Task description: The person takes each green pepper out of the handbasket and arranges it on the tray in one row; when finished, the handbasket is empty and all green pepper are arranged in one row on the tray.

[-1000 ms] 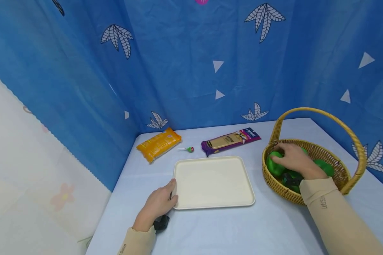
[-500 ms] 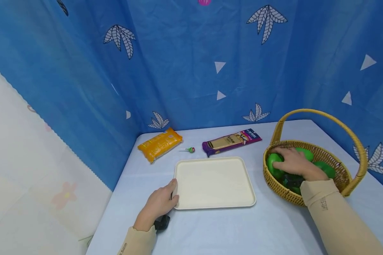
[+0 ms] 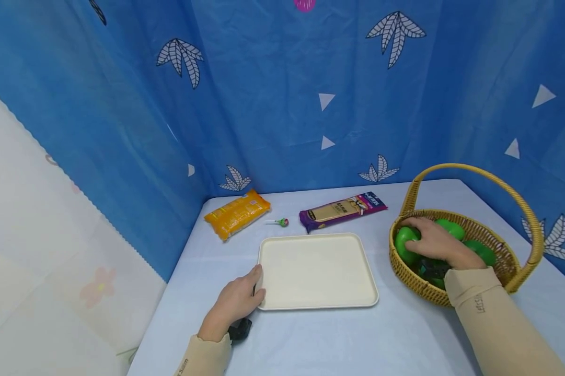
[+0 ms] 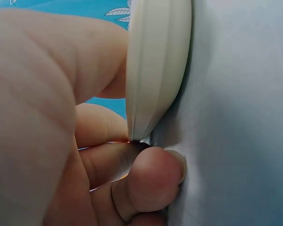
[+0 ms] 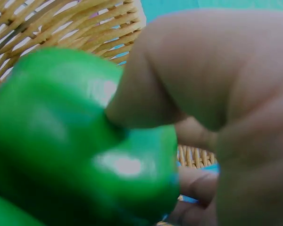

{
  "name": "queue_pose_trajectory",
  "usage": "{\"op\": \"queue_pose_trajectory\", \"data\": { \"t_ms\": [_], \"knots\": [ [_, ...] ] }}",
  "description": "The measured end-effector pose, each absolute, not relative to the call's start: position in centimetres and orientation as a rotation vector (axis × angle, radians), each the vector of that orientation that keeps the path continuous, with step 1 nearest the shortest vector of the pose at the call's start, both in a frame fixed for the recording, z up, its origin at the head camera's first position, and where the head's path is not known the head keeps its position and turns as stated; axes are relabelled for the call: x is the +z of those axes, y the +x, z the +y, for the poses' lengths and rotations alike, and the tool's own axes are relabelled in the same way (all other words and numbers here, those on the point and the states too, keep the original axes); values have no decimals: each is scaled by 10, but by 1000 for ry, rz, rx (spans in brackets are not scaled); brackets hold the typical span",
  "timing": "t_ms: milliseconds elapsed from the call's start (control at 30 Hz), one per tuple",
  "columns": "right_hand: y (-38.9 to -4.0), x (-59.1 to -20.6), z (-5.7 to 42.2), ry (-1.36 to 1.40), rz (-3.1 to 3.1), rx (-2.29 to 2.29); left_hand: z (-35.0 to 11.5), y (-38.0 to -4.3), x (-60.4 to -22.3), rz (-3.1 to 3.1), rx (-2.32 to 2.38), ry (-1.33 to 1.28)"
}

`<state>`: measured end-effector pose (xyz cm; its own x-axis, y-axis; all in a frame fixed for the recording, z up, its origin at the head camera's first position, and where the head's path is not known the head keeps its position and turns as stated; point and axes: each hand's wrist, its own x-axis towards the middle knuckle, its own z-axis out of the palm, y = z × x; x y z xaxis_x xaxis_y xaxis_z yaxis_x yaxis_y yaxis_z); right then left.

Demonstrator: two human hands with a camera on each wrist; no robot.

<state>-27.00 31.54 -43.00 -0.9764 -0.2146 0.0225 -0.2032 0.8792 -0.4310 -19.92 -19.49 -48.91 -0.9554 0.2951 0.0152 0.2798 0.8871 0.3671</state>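
My left hand point(image 3: 237, 297) is at the left edge of a cream rectangular tray point(image 3: 317, 271), pinching its rim. In the left wrist view the thumb rests against the tray's side wall point(image 4: 155, 56), while the other fingers bend beneath the edge near the cloth. Over on the right, my right hand point(image 3: 435, 240) reaches into a wicker basket point(image 3: 408, 277) and grips a shiny green bell pepper point(image 3: 406, 246). The right wrist view shows the thumb pressed on the lobed pepper point(image 5: 52, 113), with fingers partly hidden behind it.
More green produce point(image 3: 481, 252) lies in the basket, beneath its tall arched handle point(image 3: 475, 169). Behind the tray lie an orange packet point(image 3: 237, 214), a lollipop point(image 3: 282, 222) and a purple packet point(image 3: 343, 211). A blue curtain point(image 3: 273, 104) hangs at the table's back.
My right hand's fingers have lowered and closed around the bell pepper, baring more green produce behind the hand. My left hand stays at the tray. The head view has shifted slightly.
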Motion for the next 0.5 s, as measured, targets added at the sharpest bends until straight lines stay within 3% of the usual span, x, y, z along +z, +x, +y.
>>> {"op": "queue_pose_trajectory", "data": {
  "t_ms": [500],
  "knots": [
    [-265, -424, 313, -399, 3077, -807, -194, -198, -489, 3008, 566, 462]
  ]
}}
